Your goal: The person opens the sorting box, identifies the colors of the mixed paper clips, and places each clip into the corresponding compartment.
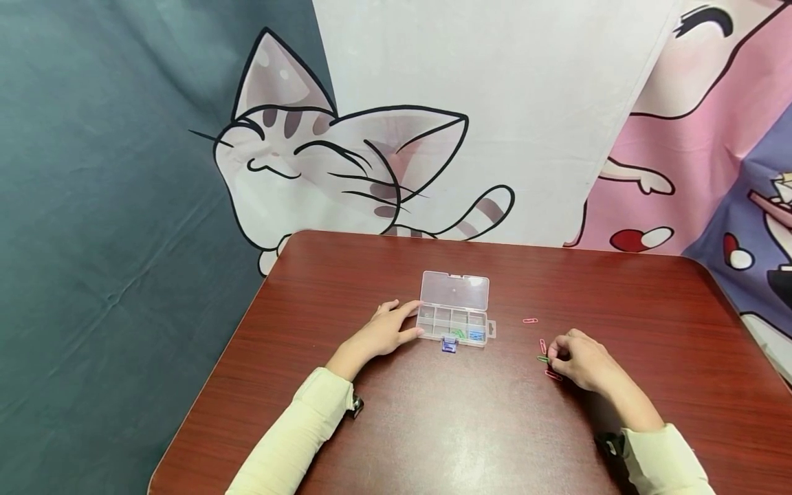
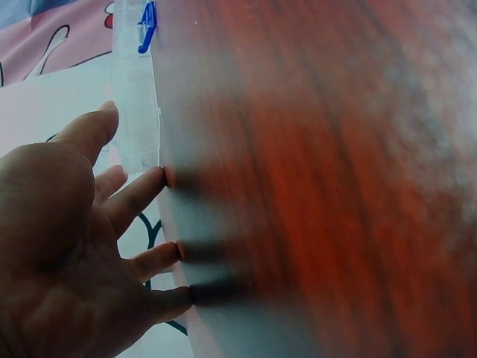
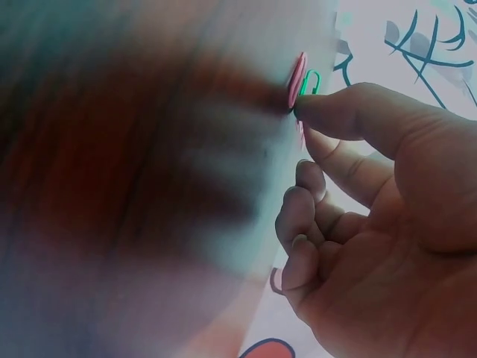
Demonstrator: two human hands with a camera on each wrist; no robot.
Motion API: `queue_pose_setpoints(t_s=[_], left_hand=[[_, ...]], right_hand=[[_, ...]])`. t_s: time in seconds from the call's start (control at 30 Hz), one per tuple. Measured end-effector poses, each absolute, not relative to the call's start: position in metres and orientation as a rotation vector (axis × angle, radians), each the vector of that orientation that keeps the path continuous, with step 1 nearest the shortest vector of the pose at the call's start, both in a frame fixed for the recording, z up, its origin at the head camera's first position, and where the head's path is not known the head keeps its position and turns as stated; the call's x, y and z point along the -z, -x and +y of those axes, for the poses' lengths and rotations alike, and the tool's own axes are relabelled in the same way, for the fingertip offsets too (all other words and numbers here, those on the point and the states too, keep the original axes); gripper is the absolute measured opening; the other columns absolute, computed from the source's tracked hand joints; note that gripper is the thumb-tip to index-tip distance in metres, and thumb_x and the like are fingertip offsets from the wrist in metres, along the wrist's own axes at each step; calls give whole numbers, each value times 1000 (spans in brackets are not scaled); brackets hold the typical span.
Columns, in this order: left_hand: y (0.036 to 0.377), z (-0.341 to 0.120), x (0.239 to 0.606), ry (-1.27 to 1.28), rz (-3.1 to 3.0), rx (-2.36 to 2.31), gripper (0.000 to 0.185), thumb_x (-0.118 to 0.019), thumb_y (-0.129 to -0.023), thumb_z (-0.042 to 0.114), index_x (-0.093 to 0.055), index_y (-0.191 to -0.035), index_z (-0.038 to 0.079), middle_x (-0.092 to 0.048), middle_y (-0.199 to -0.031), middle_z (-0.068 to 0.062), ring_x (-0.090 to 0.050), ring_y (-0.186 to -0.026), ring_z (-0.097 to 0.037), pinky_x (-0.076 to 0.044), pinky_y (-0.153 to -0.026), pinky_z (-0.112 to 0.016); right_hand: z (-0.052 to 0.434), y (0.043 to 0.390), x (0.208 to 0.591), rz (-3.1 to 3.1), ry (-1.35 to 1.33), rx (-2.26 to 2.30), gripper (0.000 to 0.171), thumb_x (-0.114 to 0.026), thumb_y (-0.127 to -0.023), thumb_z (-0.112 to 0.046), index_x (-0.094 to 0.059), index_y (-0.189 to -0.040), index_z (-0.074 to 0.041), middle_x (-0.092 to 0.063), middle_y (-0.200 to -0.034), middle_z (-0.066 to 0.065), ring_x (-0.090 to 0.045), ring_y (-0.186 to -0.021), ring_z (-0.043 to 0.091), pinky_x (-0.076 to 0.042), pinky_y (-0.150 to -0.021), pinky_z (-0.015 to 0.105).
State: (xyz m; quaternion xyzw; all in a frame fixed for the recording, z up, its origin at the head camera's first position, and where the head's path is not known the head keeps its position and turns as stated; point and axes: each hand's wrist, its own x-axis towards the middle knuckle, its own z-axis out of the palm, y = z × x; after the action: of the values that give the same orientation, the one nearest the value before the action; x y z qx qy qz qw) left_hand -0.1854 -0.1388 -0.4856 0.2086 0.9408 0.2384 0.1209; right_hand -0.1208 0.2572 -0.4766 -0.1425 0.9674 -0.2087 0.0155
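Note:
My right hand (image 1: 581, 359) pinches a green paper clip (image 3: 314, 79) between thumb and index finger, low over the table, while the other fingers curl in. Three pink paper clips lie around it: one farther back (image 1: 530, 320), one just beyond the fingertips (image 1: 542, 346), one nearer me (image 1: 553, 375). At the left end of a clear compartment box (image 1: 454, 292), my left hand (image 1: 383, 330) has its fingers spread, with thumb and index fingertip right at the box's edge. The box's lid is raised. Green clips (image 1: 458, 333) and blue clips (image 1: 477, 335) occupy separate front compartments.
The box's blue latch (image 1: 449, 345) hangs at its front side, and a hanging tab (image 1: 491, 328) sticks out on the right. Everything lies on a reddish-brown table (image 1: 396, 426). Behind its far edge hangs a cloth with a cartoon cat (image 1: 346, 172).

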Motion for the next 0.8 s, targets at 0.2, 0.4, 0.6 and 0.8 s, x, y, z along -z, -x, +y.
queue_pose_setpoints(t_s=[0.2,0.4,0.6,0.8], left_hand=[[185,-139,485,-613,2746,-693,61,-59,-101,47,-41,-155,26,-54,-150,-8,-28,-150,-39,-19,-121,-59],[185,-139,484,-612,2744,-694,61,-59,-101,47,-40,-156,26,-53,-150,-6,-28,-150,-39,-19,-121,-59],[185,-139,485,-602,2744,-691,61,-59,-101,47,-40,-156,26,-53,-151,-4,-28,-150,-38,-19,-121,-59],[185,-139,484,-597,2746,-693,61,-59,-101,47,-40,-155,27,-53,-151,-6,-27,-150,-38,-22,-120,-60]], right_hand=[[255,120,475,3015,433,617,21,-74,-76,-11,-59,-71,-24,-49,-79,-5,-47,-74,11,-39,-67,41],[255,120,474,3029,450,598,20,-74,-76,-11,-58,-71,-24,-48,-77,-5,-45,-72,10,-38,-65,40],[256,120,475,3035,464,594,14,-73,-75,-13,-61,-72,-21,-48,-78,-5,-45,-73,11,-37,-67,42],[253,120,475,3051,473,630,11,-71,-74,-11,-64,-73,-18,-50,-78,-5,-46,-73,12,-40,-70,44]])
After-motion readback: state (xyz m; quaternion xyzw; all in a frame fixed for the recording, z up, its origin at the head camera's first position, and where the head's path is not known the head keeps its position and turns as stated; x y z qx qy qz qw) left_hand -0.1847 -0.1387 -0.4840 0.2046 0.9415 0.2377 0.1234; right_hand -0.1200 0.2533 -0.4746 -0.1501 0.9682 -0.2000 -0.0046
